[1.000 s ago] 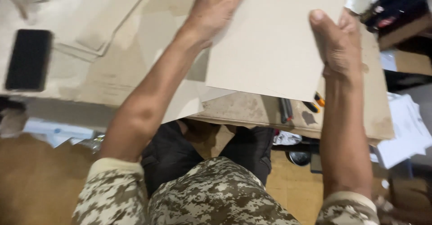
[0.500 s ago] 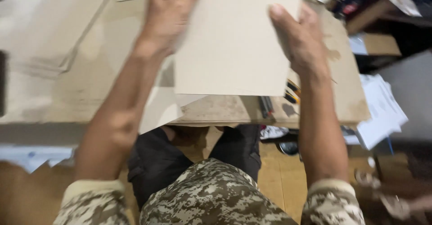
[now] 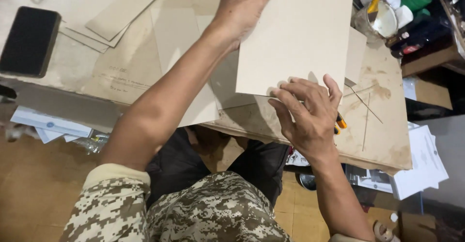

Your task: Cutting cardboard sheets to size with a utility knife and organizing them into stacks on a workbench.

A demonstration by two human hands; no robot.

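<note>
Big sheet: a large, plain, pale cardboard sheet lay flat near the top middle of the frame, on the table.
Left hand: the left hand lay flat on the upper left edge of the big sheet, at the top of the frame. Its grip was open, with the fingers stretched out and pressing down on the sheet, not wrapped around it.
Right hand: the right hand was at the lower edge of the big sheet, a little right of the middle of the frame. Its fingers were curled, and the tips touched the sheet's bottom edge. The grip was loose and partly apart. I could not tell if it pinched the sheet.
Table: it was a brown, stained board, covered with more cardboard pieces toward the upper left.
Phone: a black phone lay on the table at the far left, well apart from both hands.
Small tool: a yellow and orange tool peeked out just beside the right hand.
Cup: a white cup stood at the upper right, near the sheet's corner.
Papers: white papers lay lower down at the right.
Clothes: the person wore a shirt with a blotchy tan pattern, at the bottom of the frame.
</note>
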